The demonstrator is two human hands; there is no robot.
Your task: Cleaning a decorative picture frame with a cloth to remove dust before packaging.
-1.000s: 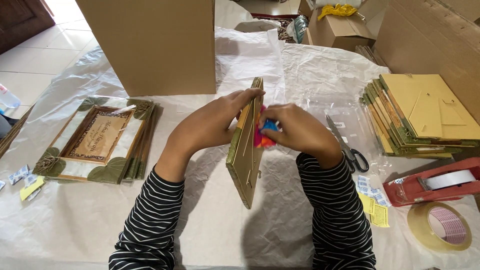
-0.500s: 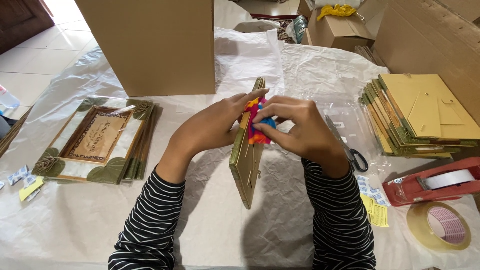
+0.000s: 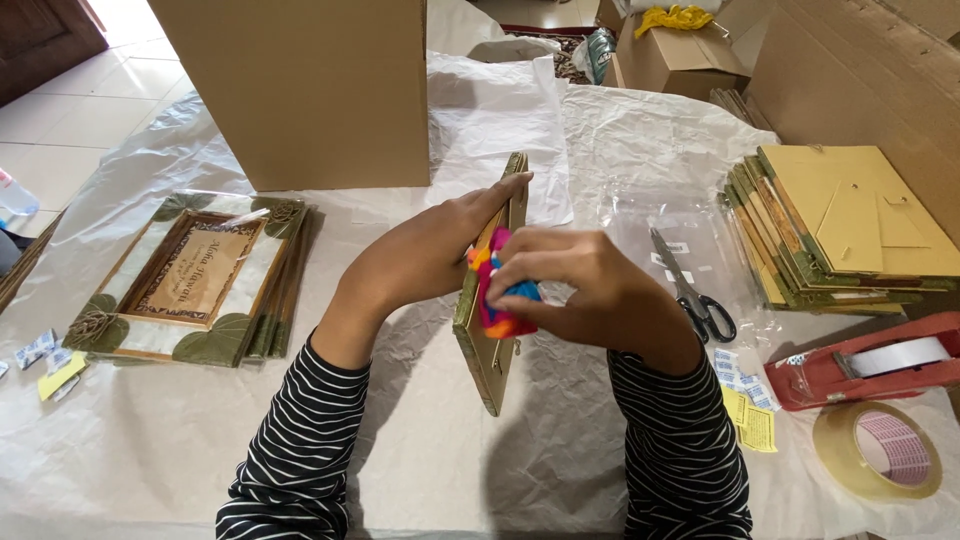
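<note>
1. Head view is showing a picture frame [image 3: 492,300] standing on edge above the middle of the paper-covered surface [image 3: 420,450], with the left hand [image 3: 425,255] lying flat along its left face, fingers stretched toward the top corner, supporting it rather than clenched.
2. Right hand [image 3: 580,285] is pressing a bright multicoloured cloth [image 3: 497,290] against the frame's right side, its fingers curled around the cloth.
3. Around them, a stack of leaf-trimmed frames [image 3: 190,280] is lying to the left, a second stack of frames [image 3: 850,225], backs up, is lying to the right, and scissors [image 3: 690,285] are resting on clear plastic just beside the right wrist.
4. A red tape dispenser [image 3: 870,360], a roll of tape [image 3: 880,450] and small paper slips [image 3: 745,400] are sitting at the right edge.
5. A large cardboard box [image 3: 300,90] is standing behind the hands, blocking the view beyond it.
6. Compared with half a second earlier, the right hand is sitting lower on the frame and the cloth is showing lower along the frame's edge.
7. An open carton [image 3: 675,55] at the back is holding something yellow [image 3: 672,18].
</note>
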